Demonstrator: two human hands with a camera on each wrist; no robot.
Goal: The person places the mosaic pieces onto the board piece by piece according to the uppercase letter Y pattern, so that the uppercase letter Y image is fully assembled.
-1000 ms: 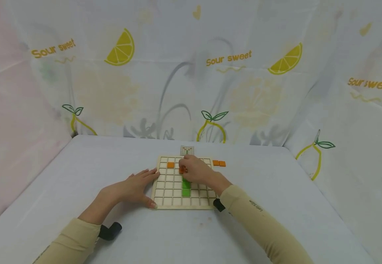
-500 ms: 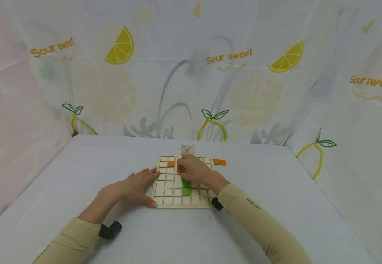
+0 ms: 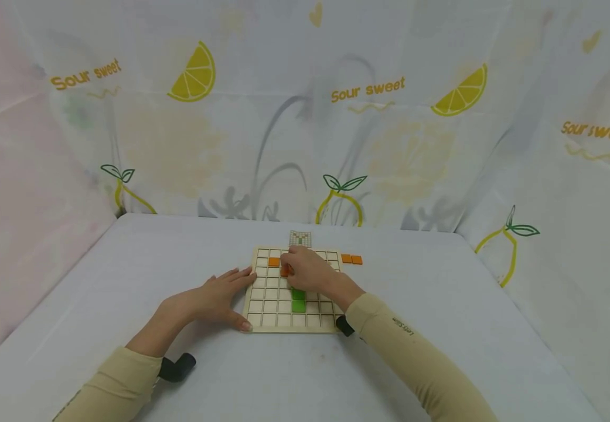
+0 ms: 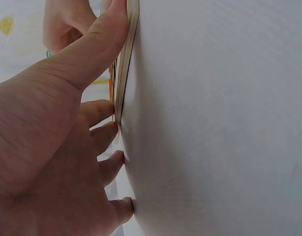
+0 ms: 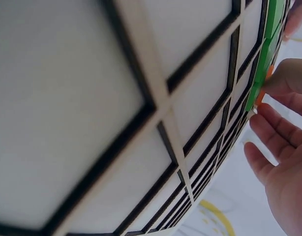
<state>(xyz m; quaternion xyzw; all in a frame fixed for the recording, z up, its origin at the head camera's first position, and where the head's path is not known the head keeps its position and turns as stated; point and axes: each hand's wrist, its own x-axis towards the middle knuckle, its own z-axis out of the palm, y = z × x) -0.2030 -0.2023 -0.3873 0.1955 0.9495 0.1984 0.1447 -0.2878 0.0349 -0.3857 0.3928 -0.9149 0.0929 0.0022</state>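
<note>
A wooden grid board (image 3: 278,330) lies on the white table. My left hand (image 3: 215,300) rests along its left side, fingers and thumb spread and touching the edge; in the left wrist view the thumb (image 4: 99,44) lies on the board's side. Over the upper middle cells, my right hand (image 3: 310,270) pinches an orange tile (image 3: 285,272), partly hidden by the fingers. The right wrist view shows this orange tile (image 5: 264,91) close beside a column of green tiles (image 5: 269,44). Another orange tile (image 3: 273,262) sits in a cell to the upper left.
Two orange tiles (image 3: 351,259) lie on the table by the board's upper right corner. A small card (image 3: 300,238) printed with a coloured grid pattern lies just behind the board. Patterned cloth (image 3: 283,117) walls in the back and sides.
My right hand has shifted slightly left with the orange tile, toward the one in the upper left cell. The left hand stays in place against the board.
</note>
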